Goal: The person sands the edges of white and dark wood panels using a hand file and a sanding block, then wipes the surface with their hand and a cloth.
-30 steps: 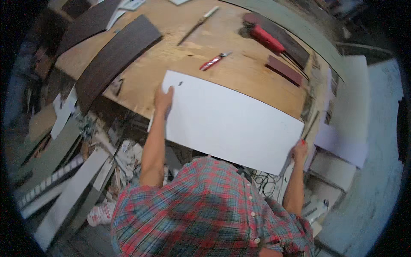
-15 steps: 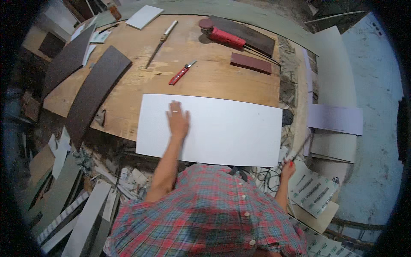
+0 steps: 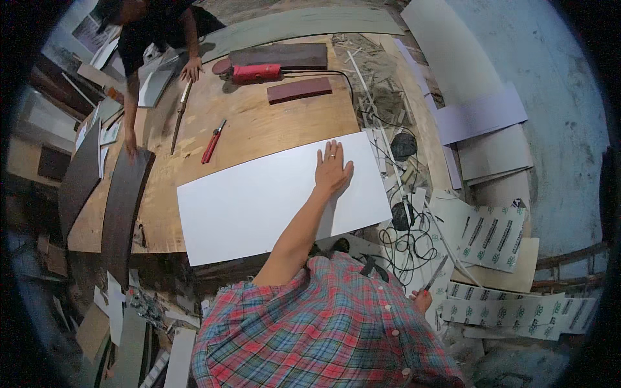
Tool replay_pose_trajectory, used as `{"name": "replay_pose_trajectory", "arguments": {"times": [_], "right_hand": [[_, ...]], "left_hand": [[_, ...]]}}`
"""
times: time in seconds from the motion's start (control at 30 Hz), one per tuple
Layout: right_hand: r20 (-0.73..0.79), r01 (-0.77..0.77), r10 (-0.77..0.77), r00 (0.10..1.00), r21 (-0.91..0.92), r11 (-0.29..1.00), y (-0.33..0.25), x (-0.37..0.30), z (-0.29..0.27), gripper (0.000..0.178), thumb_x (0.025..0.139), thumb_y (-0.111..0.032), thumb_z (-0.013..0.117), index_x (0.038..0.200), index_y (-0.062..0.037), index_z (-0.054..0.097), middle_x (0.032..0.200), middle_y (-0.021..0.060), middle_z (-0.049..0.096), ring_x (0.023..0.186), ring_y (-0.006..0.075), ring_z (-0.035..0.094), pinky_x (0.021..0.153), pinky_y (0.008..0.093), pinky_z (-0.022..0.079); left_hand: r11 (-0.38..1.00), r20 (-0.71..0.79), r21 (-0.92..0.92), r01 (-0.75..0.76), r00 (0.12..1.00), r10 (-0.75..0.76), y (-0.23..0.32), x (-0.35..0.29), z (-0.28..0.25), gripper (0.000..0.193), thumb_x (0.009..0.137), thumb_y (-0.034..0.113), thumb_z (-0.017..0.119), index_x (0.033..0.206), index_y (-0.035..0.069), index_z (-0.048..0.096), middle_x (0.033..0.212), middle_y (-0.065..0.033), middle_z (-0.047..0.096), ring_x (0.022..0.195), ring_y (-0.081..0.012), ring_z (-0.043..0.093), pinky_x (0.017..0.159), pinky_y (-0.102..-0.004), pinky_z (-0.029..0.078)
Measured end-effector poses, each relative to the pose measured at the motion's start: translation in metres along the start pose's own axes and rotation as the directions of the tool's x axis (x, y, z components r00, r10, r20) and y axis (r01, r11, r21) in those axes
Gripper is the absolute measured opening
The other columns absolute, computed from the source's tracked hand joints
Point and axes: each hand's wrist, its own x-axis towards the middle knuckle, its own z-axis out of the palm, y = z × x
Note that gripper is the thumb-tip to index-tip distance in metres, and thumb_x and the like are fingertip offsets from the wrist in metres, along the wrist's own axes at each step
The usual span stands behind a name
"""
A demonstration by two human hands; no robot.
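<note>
My left hand [image 3: 332, 169] lies flat, fingers spread, near the right end of a white rectangular panel [image 3: 259, 207] on the table's near edge. Low at my right side, my right hand [image 3: 422, 300] is closed round a thin, pointed tool [image 3: 436, 273] with red at its handle; its exact kind is unclear. Beyond the panel are a red utility knife [image 3: 212, 145] and a long file [image 3: 179, 123] with a pale handle. Farther back rests a red angle grinder [image 3: 255, 73] with a round disc, beside a maroon strip [image 3: 299, 90].
At the far left, another person's hands [image 3: 192, 68] touch the file's handle and a dark curved board [image 3: 127, 194]. Tangled black cable [image 3: 404, 249] and offcuts lie right of the table. Pale sheets [image 3: 491, 155] lean at the blue wall. Scraps [image 3: 116, 310] crowd the lower left.
My view has shifted. My left hand has moved from the panel's left part to its right end. Another person has come into view at the far left. My right hand keeps its tool.
</note>
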Motion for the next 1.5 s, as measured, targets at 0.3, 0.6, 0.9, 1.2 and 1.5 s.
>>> {"name": "replay_pose_trajectory", "arguments": {"times": [0.3,0.6,0.9,1.2,1.5], "right_hand": [[0.241,0.013,0.040,0.970,-0.215,0.977,0.047,0.009,0.002,0.020,0.097,-0.019,0.055,0.092,0.0003,0.055,0.086,0.0153,0.065,0.060,0.0233,0.060,0.048,0.0361,0.048],[0.631,-0.189,0.134,0.764,0.019,0.982,0.025,0.023,0.080,0.018,0.097,-0.017,0.056,0.085,-0.0055,0.049,0.073,0.0086,0.057,0.050,0.0188,0.050,0.040,0.0329,0.038],[0.457,-0.071,0.046,0.888,0.038,0.997,-0.016,0.007,0.110,0.015,0.098,-0.012,0.052,0.087,-0.0083,0.043,0.063,0.0056,0.051,0.043,0.0142,0.041,0.036,0.0320,0.031],[0.420,0.173,-0.046,0.906,-0.271,0.947,0.068,-0.067,0.152,0.020,0.098,-0.022,0.056,0.089,-0.0039,0.059,0.066,0.0061,0.054,0.052,0.0185,0.048,0.042,0.0378,0.038],[0.295,0.134,-0.082,0.952,-0.160,0.978,0.077,-0.239,0.174,0.024,0.098,-0.025,0.057,0.089,-0.0037,0.064,0.077,0.0069,0.064,0.068,0.0195,0.059,0.048,0.0409,0.041]], "left_hand": [[0.938,0.232,0.082,-0.336,0.922,0.310,-0.014,-0.064,0.003,0.065,0.101,0.040,0.041,0.153,0.002,0.030,0.161,-0.0159,0.027,0.150,-0.0329,0.023,0.122,-0.0519,0.018],[0.618,-0.127,0.345,0.707,0.687,-0.715,-0.221,-0.257,-0.112,0.069,0.100,0.046,0.043,0.156,0.010,0.027,0.163,-0.0138,0.024,0.150,-0.0353,0.022,0.119,-0.0565,0.019],[0.612,-0.042,0.257,0.748,0.641,-0.767,-0.260,-0.252,-0.149,0.074,0.100,0.050,0.041,0.152,-0.001,0.031,0.160,-0.0238,0.025,0.149,-0.0410,0.022,0.119,-0.0538,0.023],[0.956,0.017,0.120,0.266,0.963,-0.270,-0.219,-0.207,-0.118,0.071,0.097,0.040,0.049,0.151,-0.003,0.031,0.161,-0.0244,0.022,0.149,-0.0390,0.021,0.120,-0.0544,0.021],[0.989,0.101,0.017,-0.147,0.984,0.144,-0.200,-0.178,-0.094,0.068,0.095,0.034,0.051,0.151,-0.001,0.032,0.159,-0.0230,0.027,0.148,-0.0374,0.025,0.119,-0.0570,0.021]]}}
